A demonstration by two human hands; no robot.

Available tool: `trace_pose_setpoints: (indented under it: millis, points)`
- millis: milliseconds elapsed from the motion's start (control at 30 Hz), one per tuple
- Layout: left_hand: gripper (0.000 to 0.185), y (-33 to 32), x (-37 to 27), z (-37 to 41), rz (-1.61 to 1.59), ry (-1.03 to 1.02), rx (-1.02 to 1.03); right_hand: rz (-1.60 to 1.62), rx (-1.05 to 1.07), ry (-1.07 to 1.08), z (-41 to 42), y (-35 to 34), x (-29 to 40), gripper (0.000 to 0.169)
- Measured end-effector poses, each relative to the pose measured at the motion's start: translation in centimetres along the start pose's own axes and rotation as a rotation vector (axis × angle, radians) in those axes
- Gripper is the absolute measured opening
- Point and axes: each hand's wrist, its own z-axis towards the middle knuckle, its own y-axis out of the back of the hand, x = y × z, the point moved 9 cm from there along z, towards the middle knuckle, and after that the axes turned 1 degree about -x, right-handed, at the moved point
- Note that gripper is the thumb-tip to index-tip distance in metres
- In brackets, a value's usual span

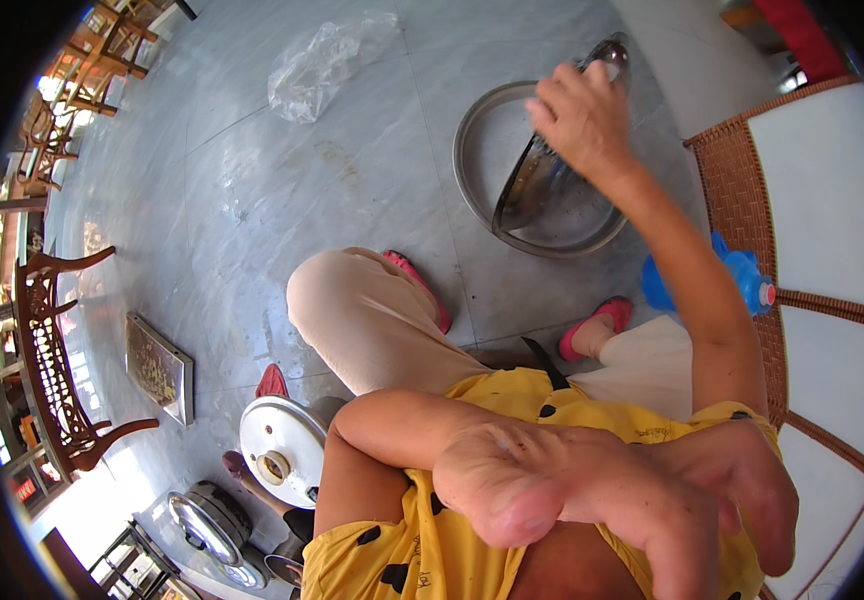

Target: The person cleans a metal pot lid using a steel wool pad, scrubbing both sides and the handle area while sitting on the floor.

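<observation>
A wide, shallow metal basin (466, 161) stands on the grey floor ahead of me. Inside it, a shiny round metal lid or pan (541, 187) is tilted steeply on its edge; which of the two cannot be told. My right hand (588, 124), slightly blurred, grips the upper part of that piece. Close to the camera, my left hand (612, 487) is raised in front of my chest with its fingers apart and holds nothing.
A clear plastic bag (331, 64) lies on the floor. By my right foot is a blue plastic bottle (664, 281), next to a wicker-edged panel (736, 180). To my left are a large lidded pot (282, 450), another person's arm (267, 495), a flat metal box (158, 367) and wooden furniture (64, 360).
</observation>
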Motion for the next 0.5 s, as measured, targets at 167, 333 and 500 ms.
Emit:
trace_pose_setpoints:
  millis: [167, 333, 500]
  points:
    - [0.04, -1.3, -1.4, -1.1, 0.159, -0.269, -0.522, 0.051, 0.05, 0.086, -1.1, -0.1, 2.3, 0.021]
    - [0.052, 4.6, 1.2, 2.8, 0.597, 0.8, 0.333, 0.201, 0.235, -0.118, 3.5, -5.9, -9.8, 0.027]
    - [0.03, 15.5, -4.6, 12.0, 2.169, 0.092, 0.367, 0.305, 0.251, -0.387, 2.4, -11.4, -20.6, 0.039]
